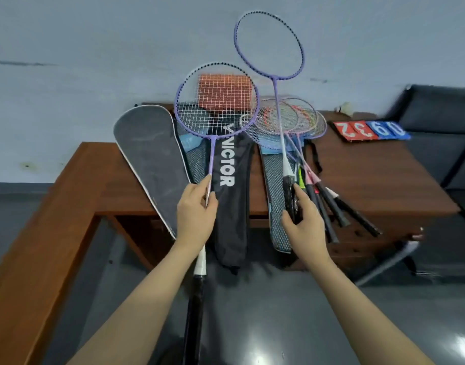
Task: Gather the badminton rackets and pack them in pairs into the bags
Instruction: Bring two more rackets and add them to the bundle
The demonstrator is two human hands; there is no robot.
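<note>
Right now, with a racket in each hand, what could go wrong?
1. The left hand pinches its purple racket by the thin shaft, with the long handle hanging below, so it might swing or slip.
2. The right hand grips the second purple racket right beside the pile of rackets; lifting it might drag those along.
3. Their handles stick out past the table edge, so a nudge could tip them off.

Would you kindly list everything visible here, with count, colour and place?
held rackets: two, purple, one in each hand
racket pile: several, mixed colours, desk right of centre
grey cover: one, desk left
Victor bag: one, black, desk centre
mesh bags: at least two, under the rackets
box: one, orange, desk rear
scoreboard: one, red and blue, desk right
desk: one, brown
left hand: pinches a shaft
right hand: grips a handle
</note>
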